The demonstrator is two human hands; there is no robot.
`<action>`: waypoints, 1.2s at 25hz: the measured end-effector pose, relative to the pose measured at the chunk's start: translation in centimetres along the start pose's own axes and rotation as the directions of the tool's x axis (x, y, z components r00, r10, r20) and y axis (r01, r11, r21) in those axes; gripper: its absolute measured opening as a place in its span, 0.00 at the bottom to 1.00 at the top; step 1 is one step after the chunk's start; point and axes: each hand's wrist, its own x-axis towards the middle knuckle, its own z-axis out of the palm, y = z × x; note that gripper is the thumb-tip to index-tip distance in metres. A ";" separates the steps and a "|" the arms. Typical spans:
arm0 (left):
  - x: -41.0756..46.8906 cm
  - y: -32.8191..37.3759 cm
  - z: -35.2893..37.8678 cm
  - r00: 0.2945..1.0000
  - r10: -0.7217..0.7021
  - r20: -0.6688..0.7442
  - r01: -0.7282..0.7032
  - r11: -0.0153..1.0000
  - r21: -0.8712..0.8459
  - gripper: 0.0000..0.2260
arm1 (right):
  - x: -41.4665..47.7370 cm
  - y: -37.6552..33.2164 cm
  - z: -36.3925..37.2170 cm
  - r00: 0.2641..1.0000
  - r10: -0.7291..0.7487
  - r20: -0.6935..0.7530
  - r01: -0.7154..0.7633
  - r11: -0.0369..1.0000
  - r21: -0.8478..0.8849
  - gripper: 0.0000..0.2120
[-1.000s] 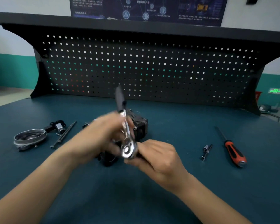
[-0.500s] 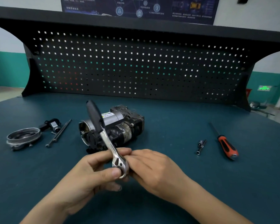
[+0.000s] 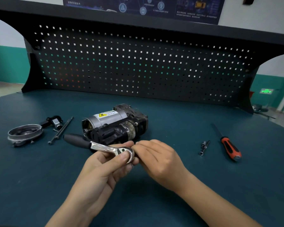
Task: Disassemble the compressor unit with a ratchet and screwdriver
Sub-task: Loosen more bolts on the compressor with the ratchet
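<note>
My left hand (image 3: 105, 167) grips the ratchet (image 3: 103, 147) just behind its head, handle pointing left; my right hand (image 3: 159, 161) pinches that head from the other side. The compressor unit (image 3: 115, 126) lies just beyond both hands, the screwdriver (image 3: 229, 148) well right of my right hand.

The left grip (image 3: 105, 167) and the right grip (image 3: 159, 159) are a person's bare hands. Behind each grip a bare forearm runs to the lower edge of the view: the left forearm (image 3: 75, 202) and the right forearm (image 3: 211, 199), both slim and smooth, narrowing at the wrists just behind the grips. The thumbnail (image 3: 124, 157) at the front of the left grip is plain. Low knuckle ridges cross the back of the right grip.
</note>
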 end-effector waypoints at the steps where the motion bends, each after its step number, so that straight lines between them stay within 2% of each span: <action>1: 0.0 -0.3 0.0 1.000 0.014 -0.015 -0.014 1.000 -0.018 0.30 | -0.1 0.0 0.1 1.000 -0.003 -0.003 0.003 1.000 -0.004 0.06; 3: -0.1 -0.5 0.1 0.999 0.036 -0.028 -0.036 0.999 -0.024 0.26 | -0.3 -0.1 0.1 1.000 0.004 0.001 -0.004 1.000 0.001 0.08; 5: -0.4 -0.7 0.1 0.998 0.054 -0.013 -0.054 0.999 -0.007 0.28 | -0.3 -0.1 0.0 1.000 -0.010 -0.003 0.010 1.000 -0.002 0.08; 9: -0.9 -1.4 0.3 0.991 0.136 0.016 -0.136 0.975 0.176 0.19 | -0.3 0.2 -0.2 0.998 -0.044 -0.042 0.045 0.999 0.030 0.07; 10: -1.1 -1.5 0.3 0.990 0.140 0.018 -0.141 0.976 0.167 0.17 | -0.5 0.1 -0.1 0.998 -0.048 -0.050 0.051 0.998 0.044 0.08; 12: -1.3 -1.0 0.2 0.995 0.089 0.042 -0.089 0.996 0.002 0.14 | -1.2 0.5 -0.1 0.999 -0.019 -0.050 0.021 0.999 0.032 0.08; 14: -1.4 0.2 -0.1 0.995 0.074 0.062 -0.065 0.989 -0.135 0.19 | -2.0 1.8 -0.4 0.996 0.083 -0.029 -0.084 0.996 -0.011 0.08; 15: -1.3 0.7 -0.3 0.993 0.107 0.044 -0.102 0.988 -0.119 0.21 | -2.4 2.7 -0.5 0.991 0.132 -0.016 -0.132 0.990 -0.048 0.09; 16: -1.2 1.2 -0.5 0.990 0.142 0.020 -0.140 0.987 -0.078 0.17 | -2.8 3.8 -0.7 0.986 0.164 0.023 -0.161 0.982 -0.102 0.09; 17: -1.1 1.3 -0.7 0.986 0.164 0.009 -0.164 0.985 -0.051 0.10 | -3.2 5.0 -0.7 0.974 0.203 0.104 -0.181 0.964 -0.194 0.08; 18: -0.9 1.4 -0.7 0.984 0.177 -0.018 -0.177 0.984 -0.011 0.02 | -3.7 5.9 -0.6 0.930 0.279 0.241 -0.197 0.928 -0.315 0.06; 19: -0.7 1.4 -0.6 0.988 0.153 -0.022 -0.152 0.988 0.041 0.04 | -4.2 6.6 -0.4 0.818 0.414 0.399 -0.240 0.877 -0.416 0.05; 20: -0.6 1.4 -0.7 0.995 0.098 0.013 -0.099 0.992 0.072 0.02 | -4.8 7.2 -0.2 0.661 0.562 0.497 -0.323 0.811 -0.488 0.07; 21: -0.5 1.4 -0.6 0.997 0.040 0.063 -0.047 0.993 0.107 0.12 | -5.3 7.6 -0.2 0.517 0.671 0.532 -0.401 0.739 -0.542 0.11; 22: -0.5 1.3 -0.5 0.997 -0.027 0.074 0.015 0.987 0.161 0.23 | -5.5 7.9 -0.2 0.409 0.732 0.545 -0.453 0.681 -0.575 0.13; 23: -0.4 0.8 -0.6 0.995 -0.078 0.061 0.066 0.982 0.174 0.29 | -6.0 8.3 -0.1 0.370 0.761 0.532 -0.490 0.647 -0.584 0.15; 24: -0.3 0.4 -0.8 0.993 -0.119 0.021 0.114 0.980 0.164 0.28 | -6.2 8.5 -0.2 0.358 0.768 0.531 -0.486 0.639 -0.597 0.16; 26: 0.1 -0.3 -0.8 0.988 -0.154 -0.006 0.154 0.985 0.071 0.16 | -6.5 8.6 -0.3 0.341 0.755 0.559 -0.469 0.653 -0.595 0.16; 28: 0.3 -0.7 -0.7 0.984 -0.171 -0.046 0.171 0.985 0.001 0.10 | -6.6 8.7 -0.7 0.317 0.752 0.579 -0.516 0.648 -0.560 0.16; 30: 0.2 -0.6 -0.6 0.980 -0.191 -0.055 0.190 0.981 -0.030 0.09 | -6.7 9.3 -1.3 0.312 0.846 0.433 -0.659 0.521 -0.543 0.15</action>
